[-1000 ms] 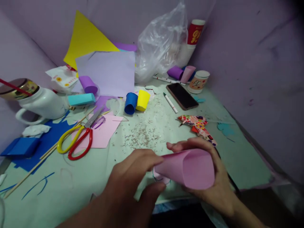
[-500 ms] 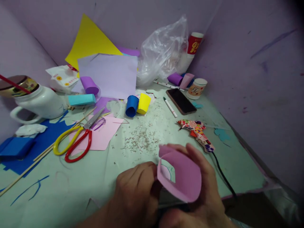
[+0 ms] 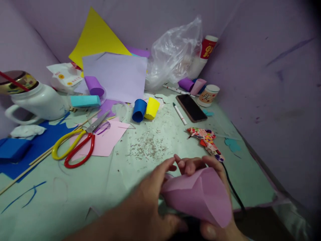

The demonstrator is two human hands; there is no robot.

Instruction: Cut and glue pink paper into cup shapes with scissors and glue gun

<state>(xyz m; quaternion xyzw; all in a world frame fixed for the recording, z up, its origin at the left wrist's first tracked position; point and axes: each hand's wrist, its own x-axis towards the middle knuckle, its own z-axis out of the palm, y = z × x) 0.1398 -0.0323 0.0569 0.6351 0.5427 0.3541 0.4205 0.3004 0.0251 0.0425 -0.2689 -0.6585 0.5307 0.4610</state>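
A rolled pink paper cone (image 3: 198,195) lies between both hands at the near edge of the table. My left hand (image 3: 147,204) pinches its narrow end with thumb and fingers. My right hand (image 3: 200,165) wraps round the wide end from behind and below, its fingertips showing above the paper. A flower-patterned glue gun (image 3: 205,139) with a black cord lies just beyond my right hand.
Yellow-and-red scissors (image 3: 75,147) rest on a pink sheet (image 3: 107,139) at the left. Blue (image 3: 138,109) and yellow (image 3: 151,107) paper rolls, a marker (image 3: 180,113), a phone (image 3: 191,107), a paper cup (image 3: 209,95), a plastic bag (image 3: 175,53) and a white jug (image 3: 37,100) stand further back. Walls close in behind and right.
The cone has turned: its open mouth faced me half a second ago, now its closed side faces up. My right hand shifted round it; the left hand stays at the narrow end.
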